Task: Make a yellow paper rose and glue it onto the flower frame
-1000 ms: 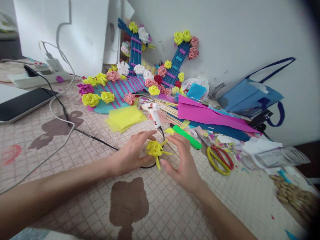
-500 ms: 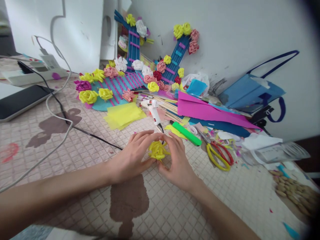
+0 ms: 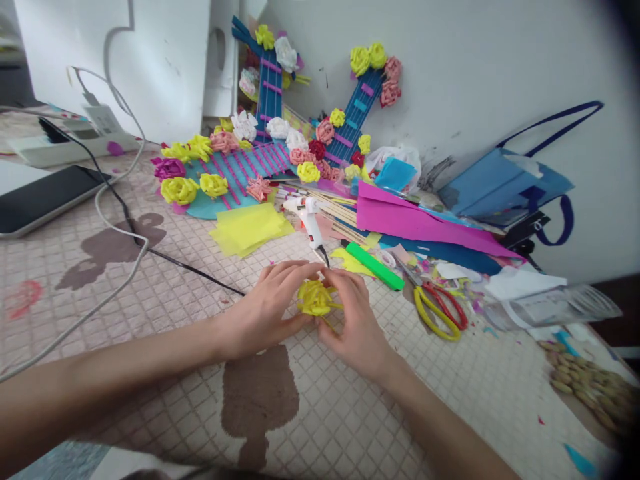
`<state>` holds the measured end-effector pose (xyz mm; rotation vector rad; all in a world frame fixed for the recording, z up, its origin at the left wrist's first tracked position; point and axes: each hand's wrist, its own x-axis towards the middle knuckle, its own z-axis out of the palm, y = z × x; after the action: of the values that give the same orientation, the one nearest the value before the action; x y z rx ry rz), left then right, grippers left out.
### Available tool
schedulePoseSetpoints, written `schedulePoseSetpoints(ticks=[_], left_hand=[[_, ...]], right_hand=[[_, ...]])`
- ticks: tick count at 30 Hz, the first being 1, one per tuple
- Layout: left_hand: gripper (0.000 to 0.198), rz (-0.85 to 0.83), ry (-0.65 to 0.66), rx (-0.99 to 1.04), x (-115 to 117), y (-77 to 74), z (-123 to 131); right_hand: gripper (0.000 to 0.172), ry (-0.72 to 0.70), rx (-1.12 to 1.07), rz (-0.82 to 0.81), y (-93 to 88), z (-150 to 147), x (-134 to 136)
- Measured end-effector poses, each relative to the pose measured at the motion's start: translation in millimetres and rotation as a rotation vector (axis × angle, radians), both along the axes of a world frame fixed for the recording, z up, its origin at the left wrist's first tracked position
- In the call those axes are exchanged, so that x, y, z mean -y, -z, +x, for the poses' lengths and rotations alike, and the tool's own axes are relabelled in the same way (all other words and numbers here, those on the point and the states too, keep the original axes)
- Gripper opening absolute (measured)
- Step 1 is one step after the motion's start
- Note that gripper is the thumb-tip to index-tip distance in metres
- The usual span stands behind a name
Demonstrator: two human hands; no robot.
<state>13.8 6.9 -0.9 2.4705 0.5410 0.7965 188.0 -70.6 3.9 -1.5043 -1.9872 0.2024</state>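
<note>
A yellow paper flower point(image 3: 315, 298) with ruffled petals is held between my two hands, just over the table. My left hand point(image 3: 274, 300) curves around its left side, fingers bent and thumb at its lower edge. From the right, my right hand point(image 3: 350, 310) closes on it, fingers along the far edge and thumb near the bottom. Beyond my fingertips lies a white glue gun point(image 3: 310, 223), its black cord running toward my hands. A stack of yellow paper sheets point(image 3: 250, 229) rests to the left of the glue gun.
A green marker-like stick point(image 3: 375, 265) and scissors point(image 3: 437, 310) with red and yellow handles lie to the right. Blue paper guitars point(image 3: 265, 167) covered in paper flowers stand at the back. Cables point(image 3: 185, 265) cross the left side; nuts point(image 3: 585, 380) lie far right.
Both hands stay around the yellow flower with only slight finger movement; the flower's petals show a little more openly. The whole view has shifted slightly.
</note>
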Motion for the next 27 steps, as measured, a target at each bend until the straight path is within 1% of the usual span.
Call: schedulePoseSetpoints(ticks=[6,16,20,27], left_hand=[[0.064,-0.035,0.031,-0.015,-1.1,-2.8,-0.9],[0.059,-0.028,-0.007,0.003,-3.0,-4.3,-3.9],[0.058,-0.026,-0.019,0.004,-2.6,-3.8,-3.3],[0.057,-0.033,0.01,0.025,-1.3,-2.6,-2.4]], right_hand=[[0.066,-0.007,0.0,0.005,1.8,2.8,-0.5],[0.066,-0.028,0.025,-0.035,-0.7,-1.1,-0.1],[0.063,-0.009,0.01,-0.007,-0.1,-1.2,-0.9],[0.059,-0.001,-0.001,0.008,1.1,0.6,-2.0]])
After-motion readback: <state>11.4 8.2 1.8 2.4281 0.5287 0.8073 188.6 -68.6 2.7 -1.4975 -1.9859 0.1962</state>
